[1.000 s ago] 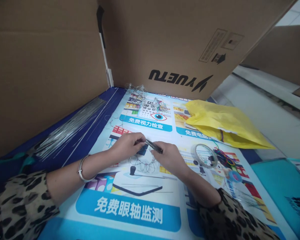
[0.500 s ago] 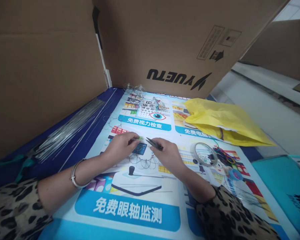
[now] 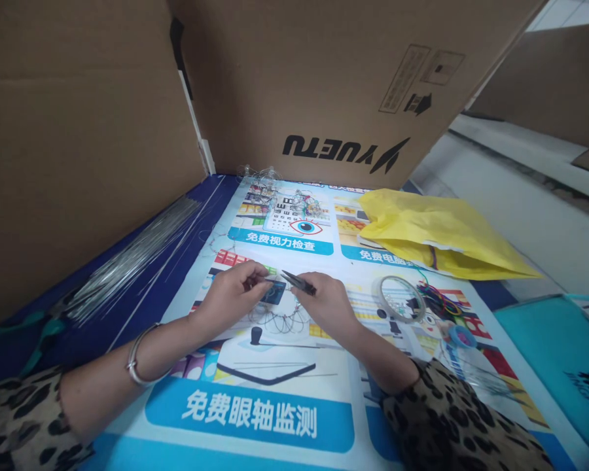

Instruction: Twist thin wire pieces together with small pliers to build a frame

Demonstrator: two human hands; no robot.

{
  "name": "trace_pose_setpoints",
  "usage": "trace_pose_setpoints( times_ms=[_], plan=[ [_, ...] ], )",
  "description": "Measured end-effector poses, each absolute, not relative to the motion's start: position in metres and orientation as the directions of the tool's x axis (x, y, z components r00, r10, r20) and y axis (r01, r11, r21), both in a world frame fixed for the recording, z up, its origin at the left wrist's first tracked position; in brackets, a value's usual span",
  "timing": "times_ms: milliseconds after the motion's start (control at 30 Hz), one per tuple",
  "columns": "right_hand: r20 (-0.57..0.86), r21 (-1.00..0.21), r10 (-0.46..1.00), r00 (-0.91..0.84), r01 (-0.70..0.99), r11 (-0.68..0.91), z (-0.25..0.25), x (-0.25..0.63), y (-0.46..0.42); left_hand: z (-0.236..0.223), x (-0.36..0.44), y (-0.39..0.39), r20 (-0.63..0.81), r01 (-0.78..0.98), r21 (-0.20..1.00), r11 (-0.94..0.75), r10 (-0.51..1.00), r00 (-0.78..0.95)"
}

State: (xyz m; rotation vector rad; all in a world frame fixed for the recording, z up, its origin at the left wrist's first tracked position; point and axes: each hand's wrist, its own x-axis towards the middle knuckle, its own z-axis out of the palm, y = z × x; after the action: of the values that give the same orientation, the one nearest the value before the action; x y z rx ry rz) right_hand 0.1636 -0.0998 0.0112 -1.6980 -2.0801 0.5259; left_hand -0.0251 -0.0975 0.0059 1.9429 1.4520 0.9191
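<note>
My left hand (image 3: 233, 288) pinches a thin wire just above the printed poster (image 3: 255, 405) on the table. My right hand (image 3: 324, 304) is closed round small dark pliers (image 3: 297, 282), whose tips point left toward my left fingertips. Below and between both hands lies a looped wire piece (image 3: 277, 322) with small beads. A silver bangle (image 3: 133, 356) sits on my left wrist. Both sleeves are leopard print.
A bundle of straight silver wires (image 3: 127, 261) lies at the left. A yellow plastic bag (image 3: 436, 232) lies at the back right. A clear tape roll (image 3: 401, 299) and coloured cords (image 3: 442, 307) lie right of my hands. Cardboard walls (image 3: 324, 85) stand behind; more wire pieces (image 3: 304, 206) lie near them.
Both hands stay together over the wire piece with small finger shifts. The view has drifted a little, so the scene sits slightly higher and further left.
</note>
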Motion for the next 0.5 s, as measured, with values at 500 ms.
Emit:
trace_pose_setpoints(
  times_ms=[500],
  plan=[
    [0.105, -0.436, 0.957, -0.272, 0.852, 0.290, 0.0088, 0.1647, -0.0976, 0.0059, -0.0255, -0.0937, 0.305, 0.597, 0.556, -0.578, 0.810, 0.500]
  ],
)
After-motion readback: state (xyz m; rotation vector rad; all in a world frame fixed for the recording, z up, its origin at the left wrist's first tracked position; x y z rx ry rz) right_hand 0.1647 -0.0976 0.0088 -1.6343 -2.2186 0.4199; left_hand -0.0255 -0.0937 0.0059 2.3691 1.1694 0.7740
